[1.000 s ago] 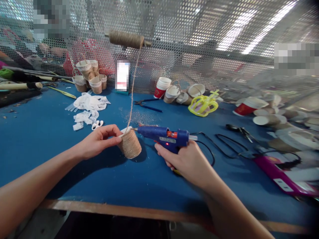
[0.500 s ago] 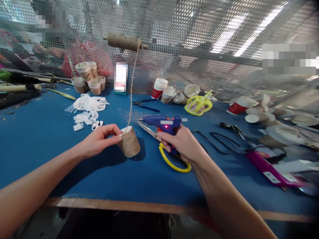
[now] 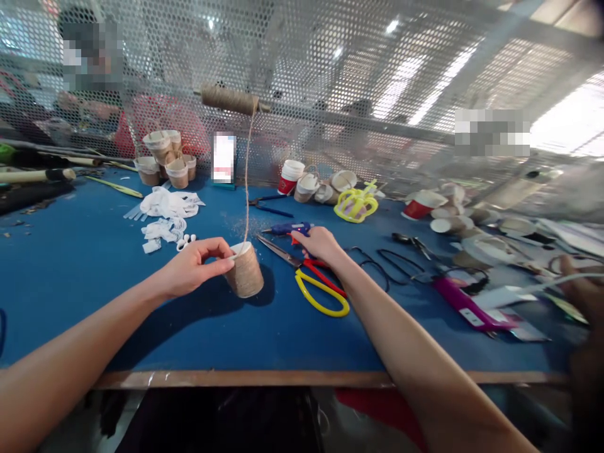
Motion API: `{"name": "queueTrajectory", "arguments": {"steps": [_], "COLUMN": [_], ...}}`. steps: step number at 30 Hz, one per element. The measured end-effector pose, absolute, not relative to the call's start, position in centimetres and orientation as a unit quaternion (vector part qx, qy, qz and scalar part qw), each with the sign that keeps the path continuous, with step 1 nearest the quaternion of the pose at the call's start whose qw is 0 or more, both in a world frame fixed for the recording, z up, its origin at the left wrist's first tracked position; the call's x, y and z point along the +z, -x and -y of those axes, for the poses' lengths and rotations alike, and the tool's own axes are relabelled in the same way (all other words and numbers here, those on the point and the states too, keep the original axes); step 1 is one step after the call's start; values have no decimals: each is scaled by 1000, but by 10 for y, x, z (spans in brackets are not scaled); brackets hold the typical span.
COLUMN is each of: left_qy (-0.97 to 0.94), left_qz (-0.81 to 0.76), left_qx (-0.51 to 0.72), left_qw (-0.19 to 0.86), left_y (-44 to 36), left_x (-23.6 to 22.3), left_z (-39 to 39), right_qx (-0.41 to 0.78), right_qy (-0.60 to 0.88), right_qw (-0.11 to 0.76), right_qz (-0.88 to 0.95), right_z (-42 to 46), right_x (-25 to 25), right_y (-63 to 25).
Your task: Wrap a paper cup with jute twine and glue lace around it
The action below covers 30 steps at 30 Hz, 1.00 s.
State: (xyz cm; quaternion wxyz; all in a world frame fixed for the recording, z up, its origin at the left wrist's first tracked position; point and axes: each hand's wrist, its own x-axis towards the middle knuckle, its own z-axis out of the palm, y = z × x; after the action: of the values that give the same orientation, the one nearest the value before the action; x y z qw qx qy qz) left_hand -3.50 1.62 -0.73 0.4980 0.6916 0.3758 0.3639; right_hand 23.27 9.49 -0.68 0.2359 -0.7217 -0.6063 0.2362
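Pinched at its rim by my left hand (image 3: pixel 207 264) is a small paper cup wrapped in brown twine (image 3: pixel 246 274), tilted above the table. A strand of twine (image 3: pixel 247 182) runs from the cup's rim up to a twine spool (image 3: pixel 231 99) on a rod. My right hand (image 3: pixel 321 245) is closed around the handle of a blue hot glue gun (image 3: pixel 285 228), low at the table with its nozzle pointing left. Scissors with one yellow and one red handle loop (image 3: pixel 323 292) lie just below that hand, partly covered by it.
Left of centre lie white lace strips (image 3: pixel 170 204). Twine-wrapped cups (image 3: pixel 177 171) stand stacked behind them, near a phone (image 3: pixel 223 157). Pliers (image 3: pixel 271 206), a yellow basket-like piece (image 3: pixel 356 204) and a purple power strip (image 3: pixel 465 302) lie around. Another person's hand (image 3: pixel 582 283) shows at right.
My right hand has lowered the glue gun towards the table and moved slightly left and away. The left hand keeps the cup nearly in place. Another person's hand has appeared at right.
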Motion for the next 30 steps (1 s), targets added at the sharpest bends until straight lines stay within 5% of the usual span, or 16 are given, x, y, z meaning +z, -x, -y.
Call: {"name": "queueTrajectory", "arguments": {"steps": [6, 14, 30], "left_qy": [-706, -692, -670], "left_qz": [-357, -325, -290], "left_qx": [345, 334, 331], "left_qw": [504, 551, 598], "left_y": [35, 34, 38], "left_x": [-6, -10, 3], "left_z": [-13, -13, -3], "right_qx": [244, 537, 516], "right_qy": [615, 377, 400], "right_qw": [278, 390, 471], "right_qz": [696, 646, 594], "right_z": [-72, -51, -3], "right_x": [17, 31, 19], "right_y": [-198, -150, -181]}}
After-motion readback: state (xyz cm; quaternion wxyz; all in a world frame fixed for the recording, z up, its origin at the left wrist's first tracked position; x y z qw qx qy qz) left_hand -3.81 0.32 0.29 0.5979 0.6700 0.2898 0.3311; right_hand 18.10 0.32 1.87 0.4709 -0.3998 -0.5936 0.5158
